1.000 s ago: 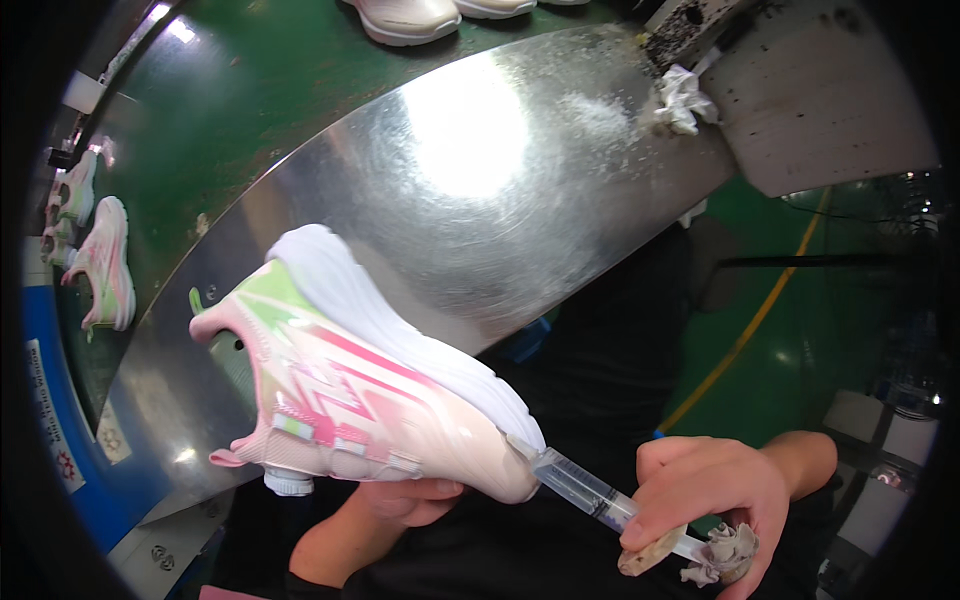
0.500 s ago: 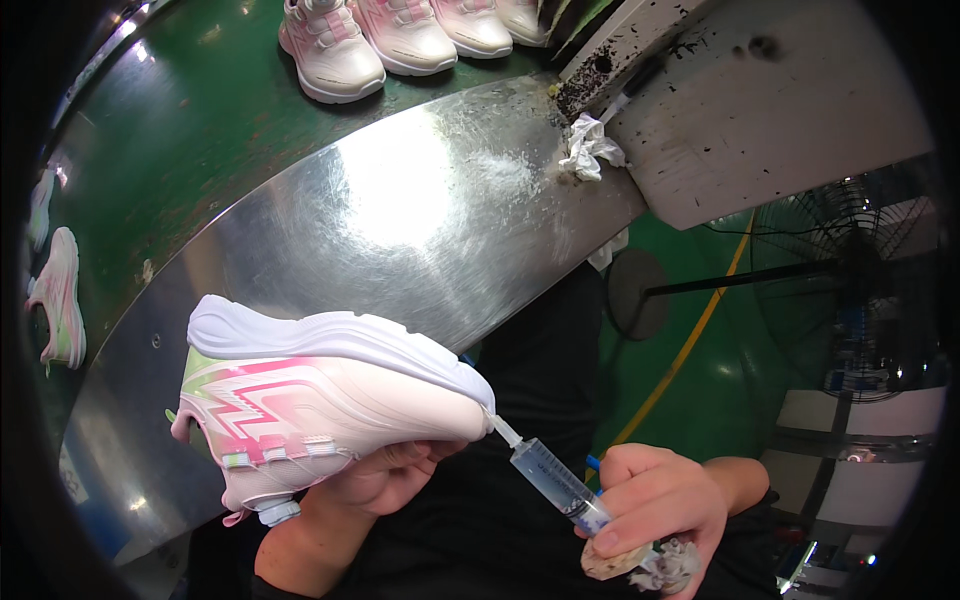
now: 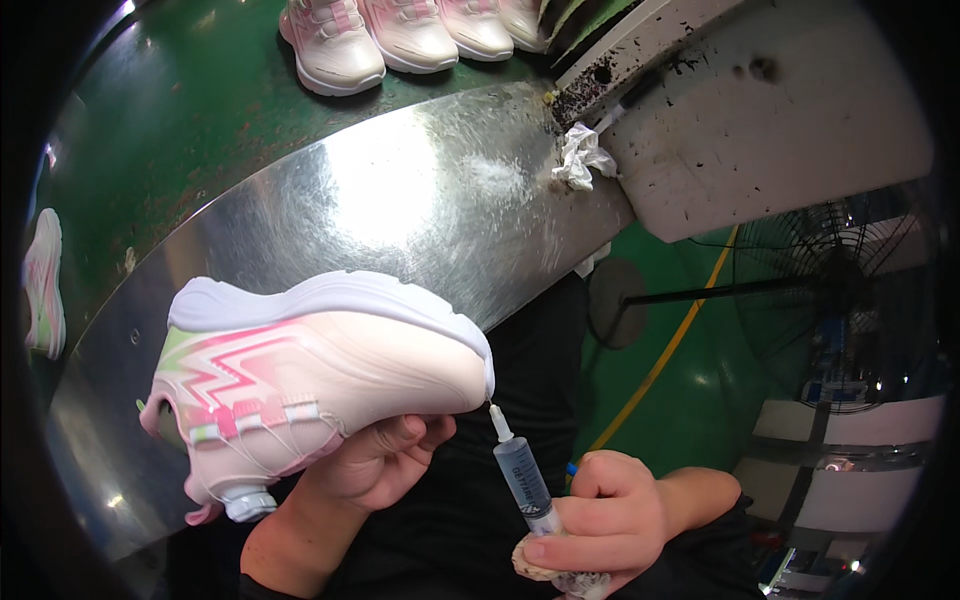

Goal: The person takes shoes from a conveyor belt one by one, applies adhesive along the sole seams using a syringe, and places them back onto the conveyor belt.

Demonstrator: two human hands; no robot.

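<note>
Head view: my left hand grips one pink-and-green, white-soled sneaker, my right hand clasps one syringe, four pale shoes lined up beyond.

Your desk: scratched, shiny metal, with a green surface beyond.
Crumpled white tissue lies at the metal's right end, beside a whitish smudge; on the green, pink-and-white shoes stand in a row, with another shoe far left.
</note>
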